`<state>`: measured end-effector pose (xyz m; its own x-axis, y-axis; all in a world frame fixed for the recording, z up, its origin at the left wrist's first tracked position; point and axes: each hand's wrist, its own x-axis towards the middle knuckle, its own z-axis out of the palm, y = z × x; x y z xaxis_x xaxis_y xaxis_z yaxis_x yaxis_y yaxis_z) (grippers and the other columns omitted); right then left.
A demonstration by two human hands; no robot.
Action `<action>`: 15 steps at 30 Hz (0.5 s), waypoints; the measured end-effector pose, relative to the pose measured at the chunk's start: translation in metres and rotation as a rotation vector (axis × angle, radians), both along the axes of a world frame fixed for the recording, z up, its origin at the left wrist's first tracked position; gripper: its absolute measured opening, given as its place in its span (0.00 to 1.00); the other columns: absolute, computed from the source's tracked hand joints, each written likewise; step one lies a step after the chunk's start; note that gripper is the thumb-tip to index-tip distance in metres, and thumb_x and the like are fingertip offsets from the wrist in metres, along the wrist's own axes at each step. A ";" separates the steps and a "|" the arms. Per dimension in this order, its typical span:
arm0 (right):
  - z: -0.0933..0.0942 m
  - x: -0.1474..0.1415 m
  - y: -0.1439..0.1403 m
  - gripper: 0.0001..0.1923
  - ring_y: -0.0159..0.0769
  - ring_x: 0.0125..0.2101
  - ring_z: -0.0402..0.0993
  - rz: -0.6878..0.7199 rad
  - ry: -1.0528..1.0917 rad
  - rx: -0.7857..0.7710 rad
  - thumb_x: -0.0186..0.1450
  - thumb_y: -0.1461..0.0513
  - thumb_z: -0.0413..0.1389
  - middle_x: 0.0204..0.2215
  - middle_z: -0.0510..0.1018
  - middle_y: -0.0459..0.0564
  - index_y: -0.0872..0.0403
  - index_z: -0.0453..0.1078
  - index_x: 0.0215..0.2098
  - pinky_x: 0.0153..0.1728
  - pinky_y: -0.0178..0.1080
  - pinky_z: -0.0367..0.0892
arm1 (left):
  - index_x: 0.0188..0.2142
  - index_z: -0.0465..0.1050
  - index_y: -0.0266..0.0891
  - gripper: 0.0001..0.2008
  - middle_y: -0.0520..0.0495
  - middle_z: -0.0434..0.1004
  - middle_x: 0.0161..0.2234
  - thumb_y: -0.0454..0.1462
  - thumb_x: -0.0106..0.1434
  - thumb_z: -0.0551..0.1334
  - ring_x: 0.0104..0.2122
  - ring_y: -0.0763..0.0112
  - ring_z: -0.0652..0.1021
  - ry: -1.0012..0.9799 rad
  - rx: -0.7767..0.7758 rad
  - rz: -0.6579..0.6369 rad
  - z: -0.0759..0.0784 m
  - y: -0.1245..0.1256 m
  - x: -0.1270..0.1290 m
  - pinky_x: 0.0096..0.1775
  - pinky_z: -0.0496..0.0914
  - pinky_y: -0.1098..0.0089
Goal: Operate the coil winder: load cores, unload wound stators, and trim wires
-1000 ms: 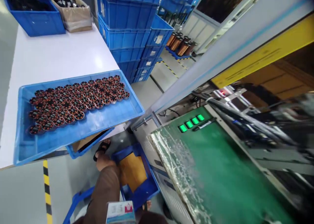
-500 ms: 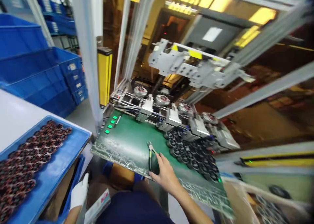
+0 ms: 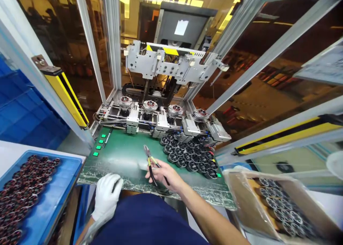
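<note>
Filling most of the view: a machine (image 3: 171, 64) framed in pale aluminium bars with amber-tinted panes, a grey perforated metal carriage hanging across its middle, yellow-and-black strips running down both sides. No readable writing anywhere; the white label high on the grey box staying blank at this size. Sitting below: a row of four fixtures (image 3: 163, 112), each carrying a round copper-wound stator. Spreading in front: a green mat (image 3: 125, 155), flat and matte, its near edge wrapped in crinkled clear film, four lit green buttons (image 3: 99, 145) along its left side. Clustering on the mat's right half: dark ring-shaped stators (image 3: 189, 153), packed touching. Lying at left on the white bench (image 3: 8, 152): a blue plastic tray (image 3: 57, 187) of copper-wound stators. Standing at right: a cardboard box (image 3: 270, 202) lined with clear plastic, holding more rings. Holding pliers (image 3: 150, 162) over the mat, just left of the dark rings: the bare right hand (image 3: 163, 173), grip clamped on the yellow-and-black handles, steel tips pointing away. Resting on the mat's near edge: the white-gloved left hand (image 3: 107, 198), grip loosely curled, holding nothing.
</note>
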<state>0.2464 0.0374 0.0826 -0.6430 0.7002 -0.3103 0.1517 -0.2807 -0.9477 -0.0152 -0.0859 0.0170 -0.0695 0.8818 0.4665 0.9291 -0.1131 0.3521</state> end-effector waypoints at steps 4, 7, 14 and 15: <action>0.025 -0.006 0.024 0.31 0.38 0.34 0.75 0.019 0.344 -0.243 0.63 0.44 0.49 0.45 0.73 0.58 0.55 0.58 0.56 0.35 0.41 0.72 | 0.43 0.77 0.40 0.12 0.42 0.82 0.45 0.42 0.70 0.58 0.49 0.55 0.79 0.074 -0.033 -0.027 -0.006 0.030 0.011 0.51 0.70 0.56; 0.041 -0.007 0.041 0.27 0.39 0.34 0.76 0.058 0.541 -0.435 0.65 0.47 0.54 0.42 0.76 0.57 0.56 0.61 0.54 0.34 0.39 0.71 | 0.42 0.78 0.40 0.13 0.40 0.81 0.48 0.44 0.69 0.58 0.52 0.50 0.77 0.142 -0.088 0.002 -0.010 0.043 0.012 0.50 0.71 0.54; 0.110 -0.006 0.133 0.30 0.43 0.46 0.76 0.164 0.339 -0.340 0.65 0.50 0.62 0.46 0.75 0.56 0.56 0.62 0.59 0.48 0.47 0.73 | 0.44 0.77 0.41 0.12 0.41 0.80 0.51 0.43 0.65 0.62 0.54 0.47 0.76 0.227 -0.106 0.042 -0.012 0.053 0.007 0.49 0.71 0.53; 0.122 -0.009 0.152 0.30 0.43 0.46 0.77 0.184 0.297 -0.297 0.65 0.50 0.62 0.45 0.75 0.56 0.56 0.62 0.58 0.47 0.47 0.74 | 0.43 0.78 0.42 0.11 0.42 0.81 0.51 0.42 0.66 0.62 0.53 0.47 0.77 0.227 -0.101 0.036 -0.012 0.054 0.006 0.48 0.71 0.54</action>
<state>0.2370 0.1899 0.2043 -0.8396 0.4747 -0.2640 -0.0416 -0.5407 -0.8402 -0.0092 -0.0320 0.0047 -0.0053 0.9235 0.3835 0.9885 -0.0531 0.1416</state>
